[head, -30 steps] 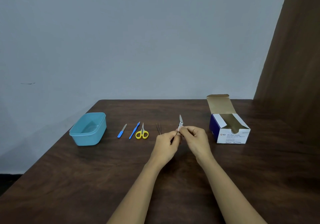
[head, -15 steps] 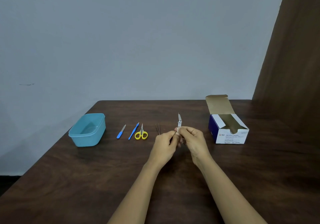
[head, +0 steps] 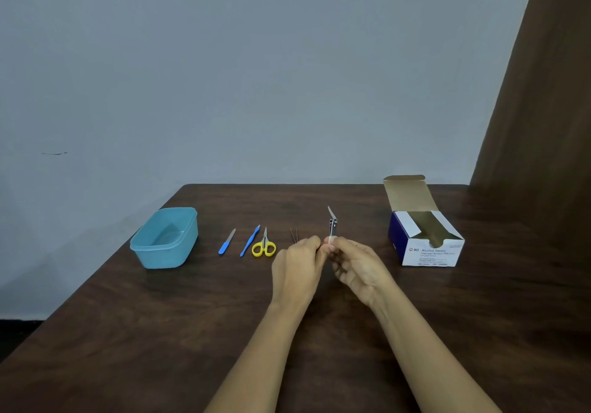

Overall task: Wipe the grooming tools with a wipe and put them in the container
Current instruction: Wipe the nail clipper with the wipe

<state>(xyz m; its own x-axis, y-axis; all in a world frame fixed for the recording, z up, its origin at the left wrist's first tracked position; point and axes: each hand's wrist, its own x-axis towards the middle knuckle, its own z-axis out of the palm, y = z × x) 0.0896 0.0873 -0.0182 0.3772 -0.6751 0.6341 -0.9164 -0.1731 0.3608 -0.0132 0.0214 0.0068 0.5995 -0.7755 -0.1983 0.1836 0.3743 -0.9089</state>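
right hand (head: 359, 267) pinches wipe (head: 331, 240) round nail clipper (head: 332, 224), lower end hidden — left hand (head: 295, 267) curled alongside, its grip unreadable.

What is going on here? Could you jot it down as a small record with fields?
Left hand: pinches nail clipper, held upright
Right hand: pinches white wipe at the clipper's base
Lying on table: nail file, blue pusher, yellow scissors, tweezers
Container: teal, on the left, no tools inside
Swab box: open, on the right
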